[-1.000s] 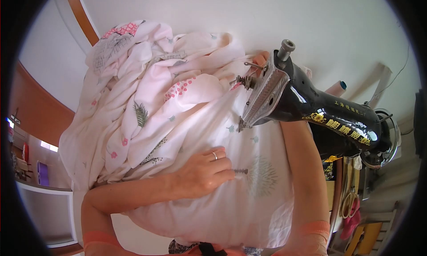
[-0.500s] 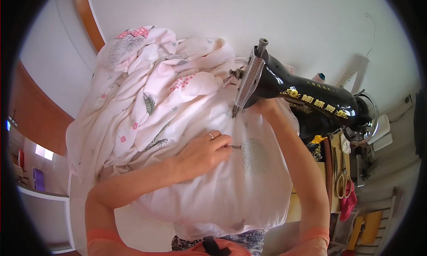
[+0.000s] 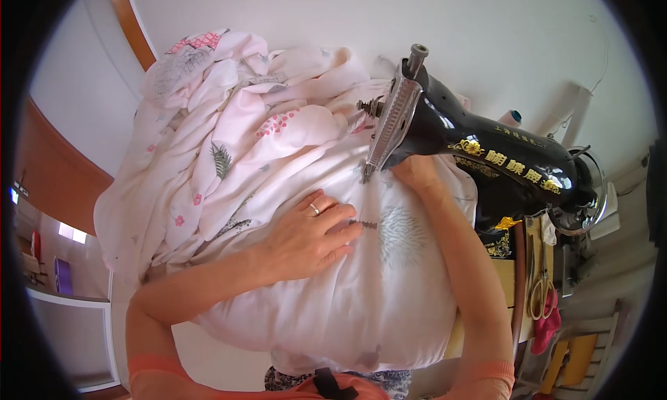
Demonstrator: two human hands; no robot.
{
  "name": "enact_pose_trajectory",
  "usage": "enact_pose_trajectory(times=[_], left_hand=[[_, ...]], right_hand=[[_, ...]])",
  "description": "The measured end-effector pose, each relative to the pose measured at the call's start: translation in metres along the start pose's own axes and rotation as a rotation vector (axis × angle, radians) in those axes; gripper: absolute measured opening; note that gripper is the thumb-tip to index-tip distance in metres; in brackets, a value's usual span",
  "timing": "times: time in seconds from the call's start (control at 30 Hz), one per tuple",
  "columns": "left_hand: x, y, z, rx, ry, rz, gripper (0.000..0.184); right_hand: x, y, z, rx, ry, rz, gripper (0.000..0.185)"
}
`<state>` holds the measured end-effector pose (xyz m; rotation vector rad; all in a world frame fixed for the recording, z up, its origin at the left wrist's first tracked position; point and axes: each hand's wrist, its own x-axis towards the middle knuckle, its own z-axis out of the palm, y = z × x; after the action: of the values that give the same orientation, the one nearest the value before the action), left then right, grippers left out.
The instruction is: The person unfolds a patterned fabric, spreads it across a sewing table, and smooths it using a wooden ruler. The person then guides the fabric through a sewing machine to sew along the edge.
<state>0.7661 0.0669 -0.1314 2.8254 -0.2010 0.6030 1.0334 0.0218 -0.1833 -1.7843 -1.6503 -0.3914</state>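
A large white cloth (image 3: 313, 171) with pink and grey plant prints lies bunched at the left and smoother near my body. On its smoother part rests my left hand (image 3: 313, 233), a ring on one finger, the fingers apart and lying on the fabric. A black sewing machine (image 3: 486, 146) with gold lettering stands at the right, its needle end above the cloth. My right hand (image 3: 411, 169) is on the cloth beside the needle end, just behind it; its fingers are largely hidden by the machine head.
Scissors (image 3: 541, 297) and a pink cloth (image 3: 547, 325) are at the right edge of the wooden table (image 3: 501, 278). A thread spool (image 3: 512, 118) stands behind the machine. A slatted chair (image 3: 590, 348) is at the lower right, and a purple object (image 3: 62, 276) at the far left.
My right hand has come back from behind the machine head to the needle's near side. My left hand's fingers have spread from a closed shape. The view has shifted.
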Motion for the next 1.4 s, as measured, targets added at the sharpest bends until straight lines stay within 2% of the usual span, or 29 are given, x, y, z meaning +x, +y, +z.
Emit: enact_pose_trajectory(times=[0.1,0.2,0.3,0.37,0.67,1.2,1.4], left_hand=[[0.002,-0.004,0.001,-0.011,0.012,0.009,0.031],[0.005,-0.006,0.002,-0.027,0.024,0.0,0.032],[0.008,-0.009,0.003,-0.029,0.029,0.004,0.032],[0.011,-0.012,0.003,-0.015,0.032,0.016,0.031],[0.018,-0.023,0.006,-0.037,0.051,0.026,0.032],[0.027,-0.037,0.011,-0.047,0.086,0.054,0.03],[0.03,-0.044,0.014,-0.041,0.103,0.073,0.024]], right_hand=[[-0.002,0.013,0.021,-0.133,0.126,-0.108,0.038],[0.005,0.006,0.002,-0.013,-0.009,-0.001,0.025],[0.004,0.023,0.012,-0.033,-0.024,-0.015,0.025],[0.007,0.02,0.014,0.56,0.015,0.255,0.024],[0.012,0.031,0.005,0.309,0.1,0.11,0.022],[0.014,0.041,0.004,0.188,0.143,0.063,0.02],[0.014,0.042,0.004,0.132,0.151,0.042,0.019]])
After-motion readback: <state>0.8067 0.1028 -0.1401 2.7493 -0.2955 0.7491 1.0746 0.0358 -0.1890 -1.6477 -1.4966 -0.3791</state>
